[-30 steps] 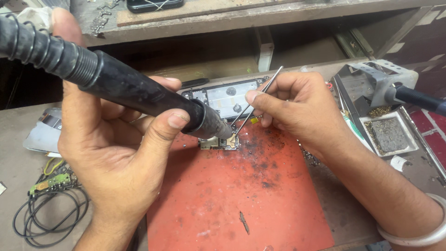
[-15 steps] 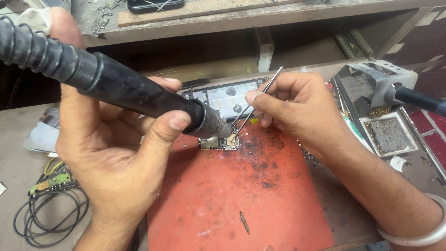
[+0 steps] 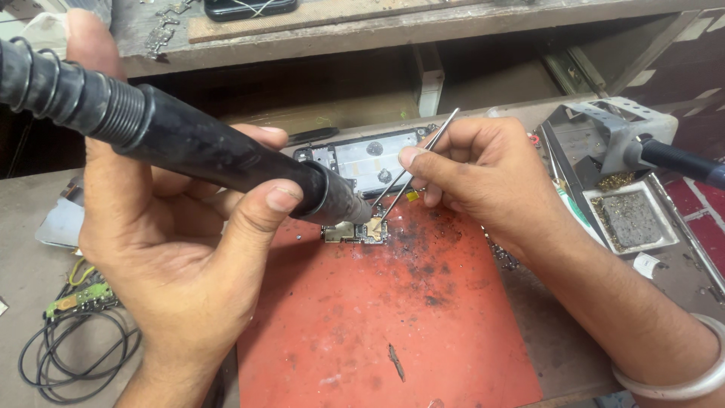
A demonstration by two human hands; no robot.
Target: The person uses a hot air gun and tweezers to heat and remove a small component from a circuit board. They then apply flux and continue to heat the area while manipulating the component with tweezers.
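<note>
At the far left, beyond our left hand's wrist, we see a coil of black cable (image 3: 72,355) with a small green circuit strip (image 3: 79,298) lying on the worktop (image 3: 30,227), and a pale, flat packet (image 3: 60,223) just above them, partly hidden by the hand; its label cannot be read. Our left hand (image 3: 162,264) is curled tightly around a black hot-air handpiece (image 3: 189,147), thumb pressed on its lower collar and fingers wrapped underneath. The tool's long axis runs from upper left, where its ribbed hose leaves the frame, down to the right, with the metal nozzle aimed at a small circuit board (image 3: 355,230). That board lies at the top edge of a red, soot-stained mat (image 3: 377,325), between our two hands and just below an opened phone frame (image 3: 370,159). Our right hand (image 3: 483,177) comes in from the lower right, forearm slanting up to the left with a white bangle (image 3: 676,378) at the wrist; its thumb and forefinger are pinched closed on thin metal tweezers (image 3: 411,177), which slant from upper right down to the left, tips meeting the board beside the nozzle. Past our right hand stands a grey metal tool stand (image 3: 612,136) with a square sponge tray (image 3: 630,219) beneath it.
</note>
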